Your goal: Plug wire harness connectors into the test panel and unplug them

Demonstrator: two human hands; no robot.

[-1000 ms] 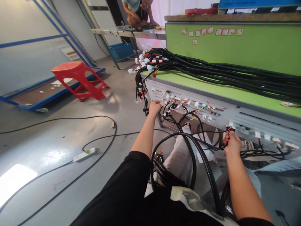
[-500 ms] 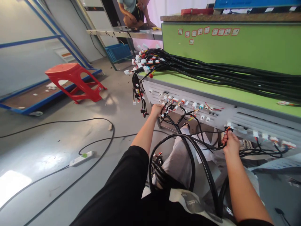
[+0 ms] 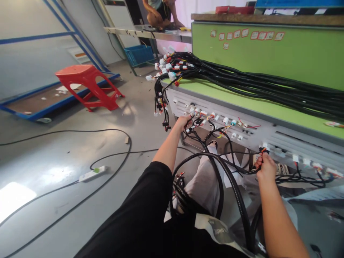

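My left hand point(image 3: 184, 123) reaches to the grey socket panel point(image 3: 268, 134) on the front of the green bench, fingers pinched on a small connector at the panel's left end. My right hand point(image 3: 265, 167) is closed round a branch of the black wire harness point(image 3: 225, 172), holding its orange and white connector point(image 3: 263, 148) at a socket further right. The harness loops down over my lap. Several other plugs sit in the panel's sockets between my hands.
A thick bundle of black harnesses point(image 3: 255, 84) lies on the green bench top, its connectors hanging off the left end. A red stool point(image 3: 86, 84), a power strip point(image 3: 92, 173) and floor cables lie to the left. Another person point(image 3: 161, 10) sits at a far table.
My left hand has shifted slightly right along the panel onto a connector. The right hand stays at its socket. The view has shifted a little.
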